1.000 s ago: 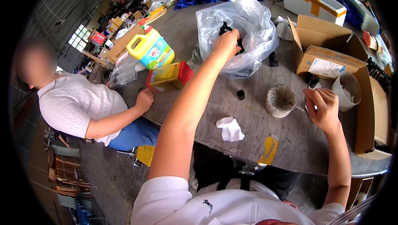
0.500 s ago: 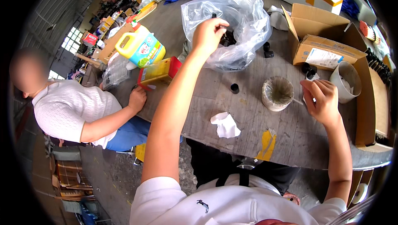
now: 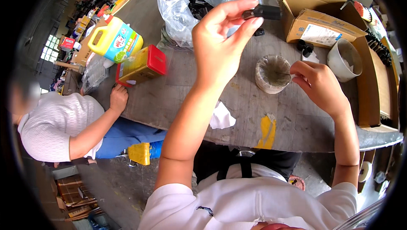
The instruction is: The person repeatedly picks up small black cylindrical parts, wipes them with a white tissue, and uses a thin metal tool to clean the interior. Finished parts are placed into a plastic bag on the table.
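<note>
My left hand (image 3: 220, 45) is raised over the table, thumb and fingers pinching a short black cylinder (image 3: 270, 12) held about level. Behind that hand lies a clear plastic bag (image 3: 176, 22) with dark parts (image 3: 197, 5) inside. My right hand (image 3: 320, 84) is closed at the rim of a small cup (image 3: 270, 87) lined with film and holding something greyish. A thin stick (image 3: 291, 76) leans out of the cup into its fingertips; most of the stick is hidden. Crumpled white paper (image 3: 222, 116) lies below my left wrist.
At right stand an open carton (image 3: 324, 20), black caps (image 3: 305, 48), a white pot (image 3: 344, 60) and a cardboard tray (image 3: 369, 90). To the left are a yellow jug (image 3: 116, 39) and a red-yellow tin (image 3: 142, 65). Another person's hand (image 3: 119, 98) rests at the table edge.
My left hand has come out of the bag and toward me, now holding the black cylinder. My right hand has moved left to the cup and closed on the stick. The view has shifted.
</note>
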`<state>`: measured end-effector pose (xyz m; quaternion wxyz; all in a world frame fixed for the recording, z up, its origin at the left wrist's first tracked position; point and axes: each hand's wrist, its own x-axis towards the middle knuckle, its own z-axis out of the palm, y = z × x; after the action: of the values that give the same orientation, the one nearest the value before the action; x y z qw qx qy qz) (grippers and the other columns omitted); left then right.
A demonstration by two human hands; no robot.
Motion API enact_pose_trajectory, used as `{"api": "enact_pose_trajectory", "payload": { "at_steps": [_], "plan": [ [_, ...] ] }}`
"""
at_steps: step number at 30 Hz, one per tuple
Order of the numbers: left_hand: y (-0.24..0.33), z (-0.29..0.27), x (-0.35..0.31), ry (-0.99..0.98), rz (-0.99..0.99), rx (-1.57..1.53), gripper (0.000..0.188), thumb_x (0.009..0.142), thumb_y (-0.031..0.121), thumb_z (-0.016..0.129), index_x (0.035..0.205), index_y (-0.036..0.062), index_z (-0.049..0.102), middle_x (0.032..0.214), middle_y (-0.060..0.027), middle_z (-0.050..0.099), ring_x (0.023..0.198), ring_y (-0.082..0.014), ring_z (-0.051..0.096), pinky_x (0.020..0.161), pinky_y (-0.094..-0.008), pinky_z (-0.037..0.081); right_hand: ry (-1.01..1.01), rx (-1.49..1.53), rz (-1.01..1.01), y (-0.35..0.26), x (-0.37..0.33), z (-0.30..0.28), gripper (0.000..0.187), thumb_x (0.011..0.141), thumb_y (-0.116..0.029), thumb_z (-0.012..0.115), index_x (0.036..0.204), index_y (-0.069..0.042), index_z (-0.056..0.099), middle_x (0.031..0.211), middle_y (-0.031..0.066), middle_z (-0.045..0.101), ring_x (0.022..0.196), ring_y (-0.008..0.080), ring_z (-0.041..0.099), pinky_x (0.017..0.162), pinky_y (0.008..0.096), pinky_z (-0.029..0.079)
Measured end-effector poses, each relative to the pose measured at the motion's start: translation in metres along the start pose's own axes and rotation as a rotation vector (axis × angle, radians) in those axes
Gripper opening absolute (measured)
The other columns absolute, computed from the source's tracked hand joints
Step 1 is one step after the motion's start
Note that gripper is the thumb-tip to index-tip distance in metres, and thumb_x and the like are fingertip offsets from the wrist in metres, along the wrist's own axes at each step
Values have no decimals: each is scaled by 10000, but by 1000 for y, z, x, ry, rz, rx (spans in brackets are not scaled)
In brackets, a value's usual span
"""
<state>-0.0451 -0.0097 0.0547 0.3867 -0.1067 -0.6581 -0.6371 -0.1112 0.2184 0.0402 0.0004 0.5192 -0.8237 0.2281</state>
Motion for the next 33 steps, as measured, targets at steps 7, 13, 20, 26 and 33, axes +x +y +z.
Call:
{"api": "enact_pose_trajectory", "payload": {
  "at_steps": [7, 13, 20, 26, 33],
  "plan": [
    [-14, 15, -4, 23, -167, -178, 341, 807, -67, 717, 1137, -32, 638, 1112, -98, 665, 957, -124, 632, 875, -256, 527, 276, -272, -196, -1, 10, 4, 115, 706, -2, 649, 813, -33, 619, 795, 74, 532, 757, 245, 591, 650, 346, 503],
    [-29, 3, -16, 32, -195, -122, 395, 832, -18, 715, 1216, -7, 621, 1034, -66, 666, 914, -106, 624, 851, -238, 513, 340, -256, -225, 6, 11, 18, 161, 669, -18, 715, 787, -39, 607, 800, 48, 519, 763, 216, 562, 636, 340, 486],
    [-13, -2, -12, 111, -253, -245, 361, 853, 19, 712, 1193, -43, 607, 990, -59, 655, 832, -120, 639, 804, -245, 533, 332, 238, 125, 21, 0, 30, 146, 814, -76, 725, 811, 25, 619, 767, 64, 523, 648, 187, 522, 636, 298, 443],
    [-19, -14, -11, 189, -426, -302, 360, 921, 107, 636, 1230, -47, 534, 1069, -124, 638, 964, -196, 631, 850, -303, 516, 256, 566, 310, 40, -4, 36, 317, 935, -235, 640, 753, 18, 583, 699, 22, 512, 634, 85, 449, 595, 237, 382],
    [-23, -16, -10, 98, -374, -455, 302, 942, 57, 580, 1211, -79, 558, 1064, -133, 637, 991, -202, 629, 901, -291, 509, 155, 993, 443, 48, -7, 38, 214, 903, -214, 692, 859, -27, 598, 729, -35, 532, 648, 45, 434, 587, 199, 357]
  ]
}}
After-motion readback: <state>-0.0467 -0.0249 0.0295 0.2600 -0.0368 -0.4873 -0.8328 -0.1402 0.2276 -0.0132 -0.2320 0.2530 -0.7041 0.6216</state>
